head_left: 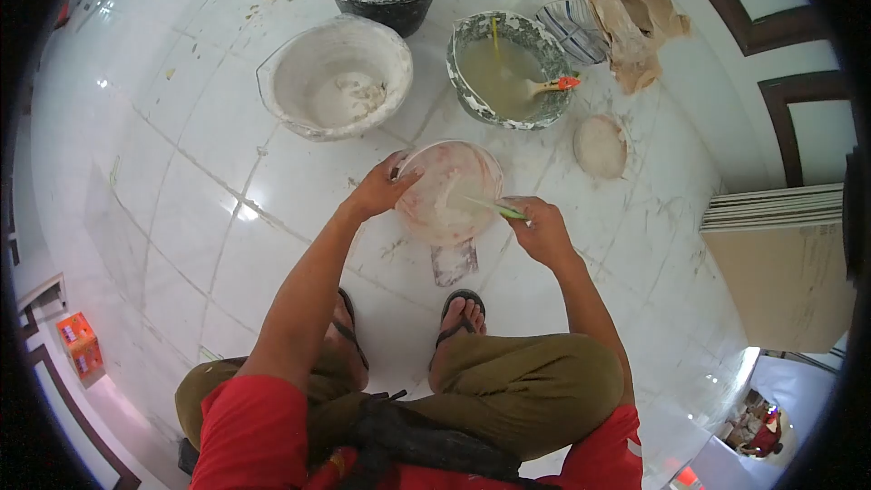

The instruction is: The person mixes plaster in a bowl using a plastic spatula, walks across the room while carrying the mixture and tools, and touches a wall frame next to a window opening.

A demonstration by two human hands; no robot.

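Round tub [425, 209] — ahead of the feet [461, 316], on or just above the tiled floor [200, 218].
The left grip [383, 189] pinched its left rim; the right grip [539, 224], at the right side, was closed round a green-handled tool [510, 212] — its long axis running leftward from there over the tub's inside.

a round, pale container [430, 210], its inside smeared with whitish and pinkish residue, sits open side up near the middle of the view. a slim, green-handled tool [497, 208] slants across the container's right rim, its pale end pointing inward; whether that end touches the residue is hard to tell.
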